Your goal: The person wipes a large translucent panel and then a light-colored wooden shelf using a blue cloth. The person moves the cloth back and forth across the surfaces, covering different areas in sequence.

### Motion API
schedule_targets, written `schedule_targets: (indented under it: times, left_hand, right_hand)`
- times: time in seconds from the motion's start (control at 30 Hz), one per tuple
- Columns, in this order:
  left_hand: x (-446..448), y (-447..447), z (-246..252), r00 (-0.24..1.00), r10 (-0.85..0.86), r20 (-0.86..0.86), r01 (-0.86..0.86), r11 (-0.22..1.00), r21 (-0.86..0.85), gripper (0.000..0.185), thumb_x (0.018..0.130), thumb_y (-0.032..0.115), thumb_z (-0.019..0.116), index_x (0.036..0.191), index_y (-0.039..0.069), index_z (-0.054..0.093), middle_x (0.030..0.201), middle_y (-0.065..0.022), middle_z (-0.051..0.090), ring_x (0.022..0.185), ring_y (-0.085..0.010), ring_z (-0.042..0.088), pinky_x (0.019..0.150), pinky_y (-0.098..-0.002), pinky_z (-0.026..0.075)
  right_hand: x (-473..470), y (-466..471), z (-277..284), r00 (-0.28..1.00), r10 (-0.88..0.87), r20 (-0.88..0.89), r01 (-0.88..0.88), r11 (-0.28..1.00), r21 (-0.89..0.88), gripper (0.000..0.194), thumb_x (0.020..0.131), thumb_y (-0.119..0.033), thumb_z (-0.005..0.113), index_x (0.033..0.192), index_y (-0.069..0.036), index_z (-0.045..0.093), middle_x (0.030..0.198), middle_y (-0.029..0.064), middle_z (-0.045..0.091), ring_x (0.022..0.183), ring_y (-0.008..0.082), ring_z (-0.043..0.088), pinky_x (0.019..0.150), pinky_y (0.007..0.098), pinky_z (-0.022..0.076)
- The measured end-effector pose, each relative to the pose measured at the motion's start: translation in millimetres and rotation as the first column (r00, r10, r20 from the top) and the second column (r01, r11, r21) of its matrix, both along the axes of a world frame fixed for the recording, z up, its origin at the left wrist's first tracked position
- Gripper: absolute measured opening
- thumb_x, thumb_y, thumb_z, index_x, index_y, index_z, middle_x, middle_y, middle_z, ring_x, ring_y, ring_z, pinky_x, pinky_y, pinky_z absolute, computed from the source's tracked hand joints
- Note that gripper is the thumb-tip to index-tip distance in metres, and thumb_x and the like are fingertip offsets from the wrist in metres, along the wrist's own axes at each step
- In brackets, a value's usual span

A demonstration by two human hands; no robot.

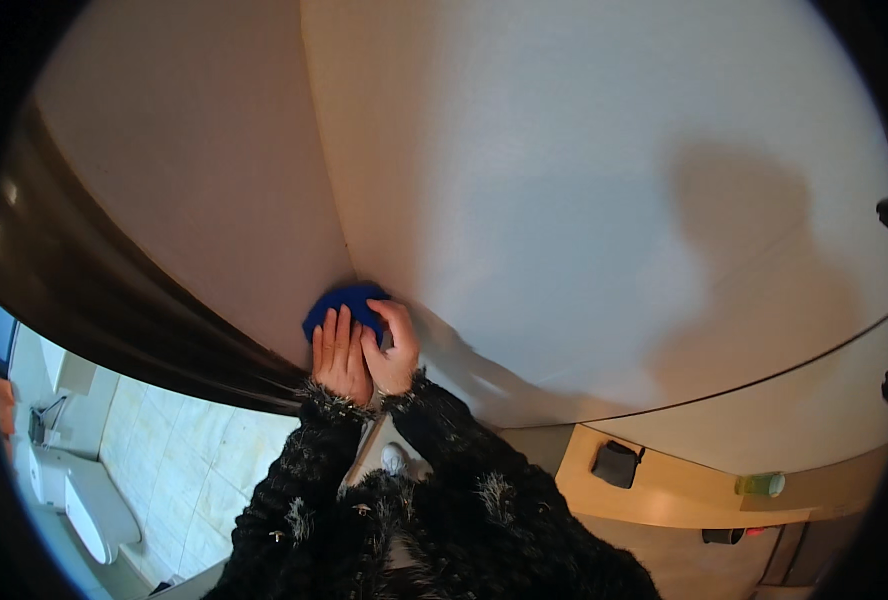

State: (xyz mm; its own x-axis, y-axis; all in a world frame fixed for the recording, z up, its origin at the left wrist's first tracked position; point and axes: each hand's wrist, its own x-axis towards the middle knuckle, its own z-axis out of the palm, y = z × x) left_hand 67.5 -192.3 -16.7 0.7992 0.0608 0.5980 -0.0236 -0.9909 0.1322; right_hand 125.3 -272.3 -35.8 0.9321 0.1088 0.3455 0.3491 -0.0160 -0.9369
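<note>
A blue cloth [355, 295] is bunched against the wall near the inside corner [352, 262], where two pale walls meet. My left hand [340, 364] lies flat over its lower left part, fingers stretched upward and pressing it to the surface. Close beside it, my right hand [395, 352] is curved, with the fingertips on the cloth's right edge. Both wrists come out of the fuzzy dark sleeves of my knitted garment [459, 442]. The part of the cloth under my palms is hidden.
A glossy dark brown door frame [136, 300] curves along the left. Through the doorway stand a toilet [91, 506] and a tiled floor [188, 457]. At lower right, a wooden desk [676, 487] bears a black pouch [616, 463] and a greenish container [760, 484]. Below me shows a white shoe [393, 457].
</note>
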Motion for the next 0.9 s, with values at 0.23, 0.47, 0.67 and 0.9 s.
schedule_targets:
  times: [0.23,0.47,0.67,0.9]
  left_hand:
    - [24.7,2.9,93.3,0.891,-0.265,0.369,0.369,0.896,-0.246,0.03,0.088,0.015,0.059,0.116,0.005,0.058,0.133,-0.0258,0.05,0.122,-0.0437,0.05,0.104,-0.0547,0.035]
    - [41.2,0.8,99.7,0.986,-0.161,0.053,0.16,0.987,0.023,0.043,0.094,0.029,0.043,0.127,0.008,0.059,0.141,-0.0187,0.045,0.134,-0.0413,0.036,0.111,-0.0566,0.021]
    - [53.8,-3.9,76.6,0.99,-0.139,0.021,0.14,0.988,-0.058,0.042,0.087,0.02,0.052,0.128,0.013,0.059,0.143,-0.0167,0.044,0.135,-0.0422,0.035,0.11,-0.055,0.022]
    - [32.0,5.2,60.8,0.954,-0.178,-0.24,0.141,0.977,-0.162,0.052,0.079,0.023,0.054,0.129,0.01,0.058,0.144,-0.0186,0.042,0.137,-0.046,0.028,0.111,-0.059,0.017]
  right_hand:
    - [1.2,-23.0,144.4,0.777,-0.22,0.59,0.395,0.9,-0.184,0.037,0.069,0.002,0.066,0.107,-0.001,0.066,0.104,0.0145,0.058,0.086,0.0297,0.057,0.081,0.039,0.0473]
    - [19.0,-44.7,135.6,0.88,0.111,0.463,0.262,0.699,-0.665,0.047,0.084,-0.018,0.059,0.128,-0.003,0.057,0.137,0.0167,0.049,0.13,0.0365,0.042,0.109,0.0513,0.0247]
    - [32.8,-52.5,88.9,0.835,0.05,0.547,0.365,0.694,-0.621,0.051,0.087,-0.012,0.054,0.136,0.0,0.047,0.147,0.0221,0.036,0.138,0.046,0.024,0.111,0.059,0.0127]
    - [25.7,-66.5,76.0,0.902,0.119,0.416,0.262,0.614,-0.744,0.041,0.084,-0.017,0.057,0.124,-0.008,0.061,0.137,0.0137,0.051,0.137,0.0398,0.03,0.112,0.0532,0.0151]
